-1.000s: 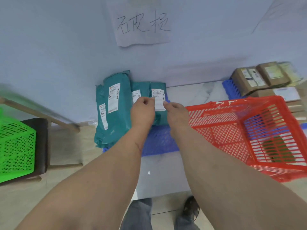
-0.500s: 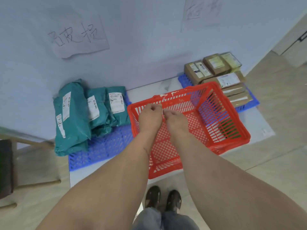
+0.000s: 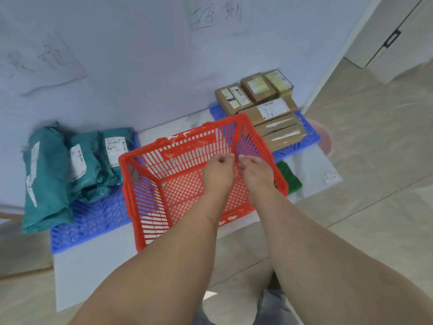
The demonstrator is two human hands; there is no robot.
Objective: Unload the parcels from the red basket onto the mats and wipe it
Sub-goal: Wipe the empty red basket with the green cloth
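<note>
Both hands [image 3: 236,172] have shifted rightward above the slatted red basket [image 3: 145,184], grips clenched empty.

Pale blue wall [image 3: 131,73] fills the upper frame, with two white paper sheets taped to it, one at left [image 3: 39,64] and one top centre [image 3: 216,17], both with handwritten characters. Beige tiled floor [image 3: 375,184] with dark grout lines; a white sheet [image 3: 93,266] lies on it along the wall's foot. At far right, a pale door [image 3: 398,36] with a dark handle; light is even and soft.
</note>
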